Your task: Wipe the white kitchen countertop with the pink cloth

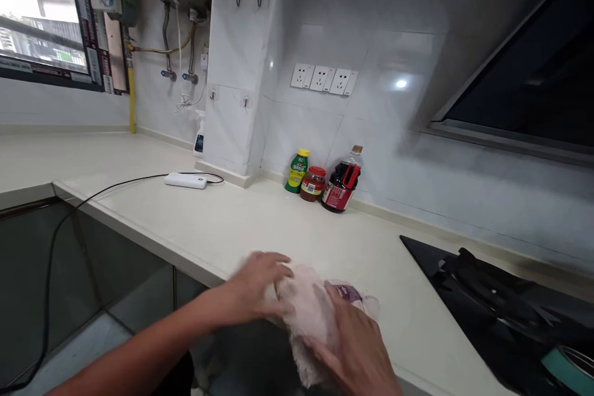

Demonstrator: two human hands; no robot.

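A pale pink, fluffy cloth [309, 306] with a purple label is bunched at the front edge of the countertop. Part of it hangs over the edge. My right hand [362, 343] is wrapped over the right side of this cloth, thumb on the near side and fingers on the far side. At the cloth's left side is my left hand [260, 284], slightly blurred, its fingers curved and spread apart from the thumb. Whether its fingertips touch the cloth is hard to make out.
Against the wall stand a green bottle [297, 172], a red-lidded jar [313, 184] and a dark sauce bottle [341, 182]. A white power bank [185, 180] with a black cable lies left on the countertop [260, 223]. A black gas stove [492, 303] occupies the right.
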